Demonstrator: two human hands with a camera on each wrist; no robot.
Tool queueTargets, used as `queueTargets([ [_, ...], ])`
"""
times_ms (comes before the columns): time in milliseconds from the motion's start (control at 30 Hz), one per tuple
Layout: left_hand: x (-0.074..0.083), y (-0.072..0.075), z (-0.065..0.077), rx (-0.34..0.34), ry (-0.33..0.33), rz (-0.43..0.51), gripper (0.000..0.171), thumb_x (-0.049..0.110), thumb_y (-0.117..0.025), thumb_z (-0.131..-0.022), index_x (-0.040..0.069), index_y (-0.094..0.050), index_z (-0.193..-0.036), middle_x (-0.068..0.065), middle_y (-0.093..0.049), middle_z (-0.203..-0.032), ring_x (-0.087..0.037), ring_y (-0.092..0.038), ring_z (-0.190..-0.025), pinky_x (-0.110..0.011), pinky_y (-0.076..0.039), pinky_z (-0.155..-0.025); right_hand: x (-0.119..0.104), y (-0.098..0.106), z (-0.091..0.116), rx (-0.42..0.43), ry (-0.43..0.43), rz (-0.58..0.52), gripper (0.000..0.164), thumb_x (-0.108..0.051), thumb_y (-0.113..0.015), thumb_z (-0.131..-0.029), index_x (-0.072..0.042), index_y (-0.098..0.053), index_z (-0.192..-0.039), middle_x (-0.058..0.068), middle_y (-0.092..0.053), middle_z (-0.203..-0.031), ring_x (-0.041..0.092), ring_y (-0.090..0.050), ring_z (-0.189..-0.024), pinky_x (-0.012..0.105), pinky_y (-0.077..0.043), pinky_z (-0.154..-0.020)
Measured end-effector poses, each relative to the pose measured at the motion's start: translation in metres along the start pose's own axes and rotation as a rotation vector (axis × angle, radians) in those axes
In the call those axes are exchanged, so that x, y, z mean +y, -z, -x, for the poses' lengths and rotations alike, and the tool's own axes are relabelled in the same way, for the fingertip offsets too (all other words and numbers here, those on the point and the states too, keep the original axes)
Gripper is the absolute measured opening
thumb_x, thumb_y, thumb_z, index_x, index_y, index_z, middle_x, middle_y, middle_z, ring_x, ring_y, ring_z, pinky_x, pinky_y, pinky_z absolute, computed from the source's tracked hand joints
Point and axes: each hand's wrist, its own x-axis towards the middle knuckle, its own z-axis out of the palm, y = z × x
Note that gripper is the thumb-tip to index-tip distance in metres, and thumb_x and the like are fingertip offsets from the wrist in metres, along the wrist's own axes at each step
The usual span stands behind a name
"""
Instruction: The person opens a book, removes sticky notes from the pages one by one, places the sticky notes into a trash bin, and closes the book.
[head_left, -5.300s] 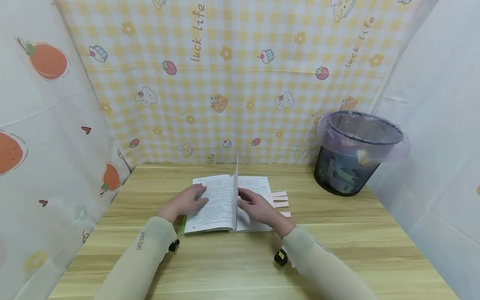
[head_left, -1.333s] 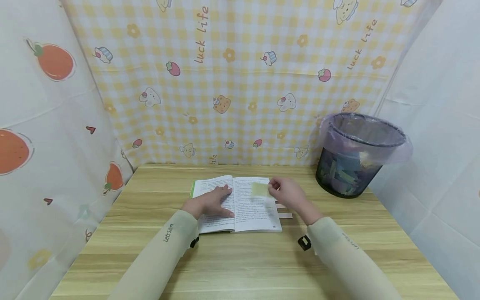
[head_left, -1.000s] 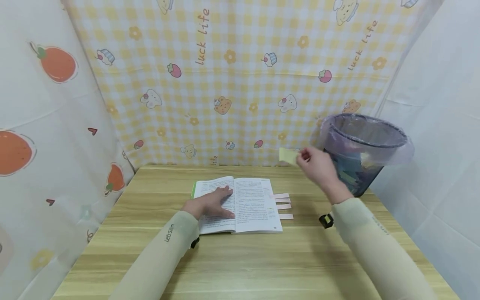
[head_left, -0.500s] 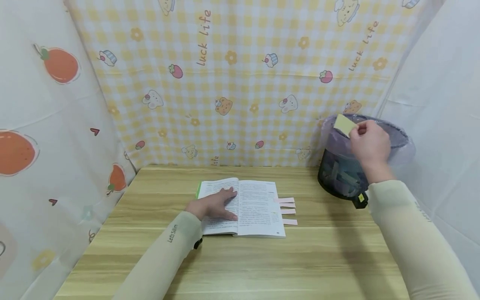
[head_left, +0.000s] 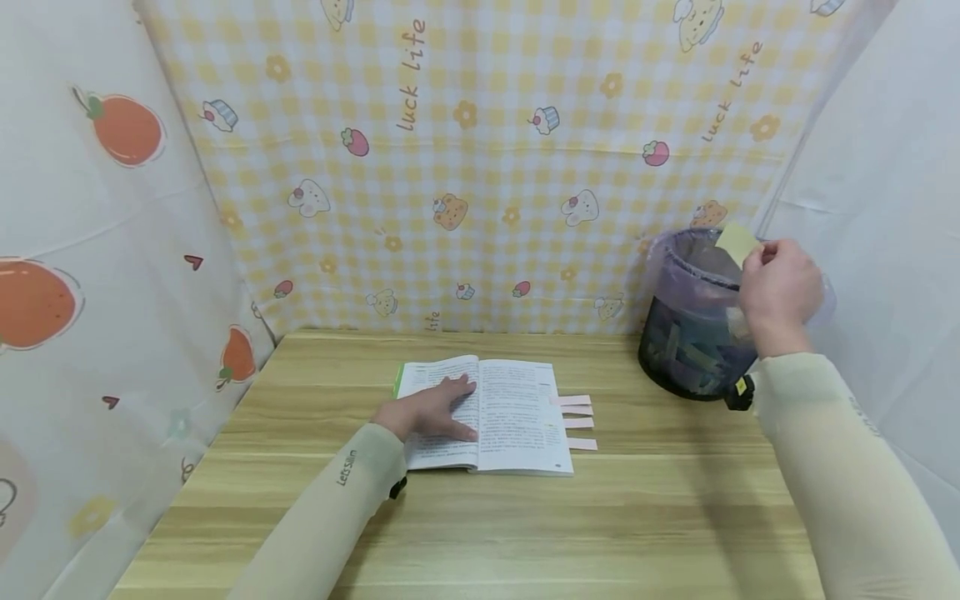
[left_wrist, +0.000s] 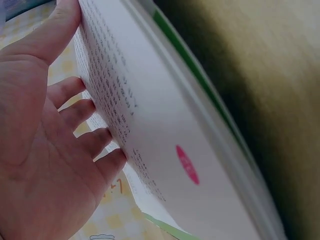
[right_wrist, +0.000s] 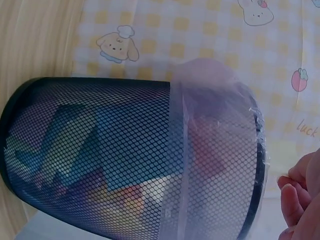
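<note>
An open book (head_left: 517, 417) lies on the wooden table, its printed pages facing up. My left hand (head_left: 431, 412) rests on the left page with its fingers spread, and in the left wrist view the fingertips touch the paper. Up at the right, my right hand (head_left: 783, 283) pinches a yellow sticky note (head_left: 737, 243) between thumb and fingers. Both are above the mouth of a black mesh trash can (head_left: 682, 346), lined with a translucent purple bag (head_left: 690, 287). In the right wrist view the note is pale and partly hidden.
Several pale pink paper tabs (head_left: 580, 423) stick out from the book's right edge. Inside the mesh, crumpled colourful scraps (right_wrist: 70, 145) show. A checked curtain (head_left: 465, 167) hangs behind the table (head_left: 480, 533), with white curtains on both sides.
Earlier the right hand turned a page, then held the yellow sticky note at the right page. It has since carried the note up and right over the trash can. The left hand stays on the book.
</note>
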Motion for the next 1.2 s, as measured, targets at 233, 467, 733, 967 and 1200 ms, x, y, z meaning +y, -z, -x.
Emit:
queueTargets([
  [233,-0.001,-0.002,-0.002,0.003,0.002,0.013,0.104,0.046,-0.087,-0.093,0.015,-0.031,-0.175,-0.008,-0.012,-0.186,-0.038,-0.007,-0.173,-0.058,-0.013,-0.140,0.003,0.002,0.002,-0.056,0.005,-0.045,0.057,-0.034,-0.036,-0.115,-0.001,-0.056,-0.157,0.030,-0.065,-0.150,0.053,-0.060,-0.133,0.068,-0.047,-0.114],
  [467,-0.002,-0.003,-0.002,0.003,0.008,0.012,0.103,0.046,-0.086,-0.094,0.015,-0.030,-0.175,-0.008,-0.012,-0.186,-0.038,-0.007,-0.173,-0.058,-0.012,-0.140,-0.009,-0.013,0.025,-0.004,0.184,-0.191,0.050,-0.029,-0.041,-0.111,-0.002,-0.067,-0.144,0.027,-0.073,-0.137,0.048,-0.067,-0.120,0.063,-0.051,-0.103],
  [733,-0.002,-0.004,0.000,0.002,0.007,0.044,0.104,0.045,-0.087,-0.094,0.015,-0.030,-0.175,-0.009,-0.010,-0.187,-0.039,-0.005,-0.173,-0.059,-0.011,-0.140,-0.028,-0.052,0.070,-0.147,0.406,-0.198,0.040,-0.024,-0.050,-0.110,0.001,-0.072,-0.133,0.026,-0.075,-0.121,0.044,-0.072,-0.102,0.061,-0.056,-0.088],
  [967,-0.004,-0.005,-0.002,0.003,0.005,0.059,0.104,0.046,-0.086,-0.094,0.015,-0.029,-0.175,-0.008,-0.010,-0.187,-0.038,-0.004,-0.173,-0.058,-0.009,-0.141,-0.018,-0.102,0.104,-0.491,0.495,-0.075,0.036,-0.024,-0.055,-0.111,0.000,-0.072,-0.133,0.021,-0.076,-0.122,0.039,-0.073,-0.107,0.059,-0.060,-0.094],
  [1200,-0.005,-0.006,-0.003,0.010,0.011,0.062,0.104,0.046,-0.087,-0.093,0.016,-0.030,-0.175,-0.007,-0.011,-0.187,-0.037,-0.004,-0.173,-0.058,-0.010,-0.141,0.000,-0.146,0.132,-0.732,0.538,0.059,0.033,-0.024,-0.058,-0.110,-0.001,-0.076,-0.127,0.019,-0.078,-0.123,0.036,-0.073,-0.114,0.057,-0.060,-0.101],
])
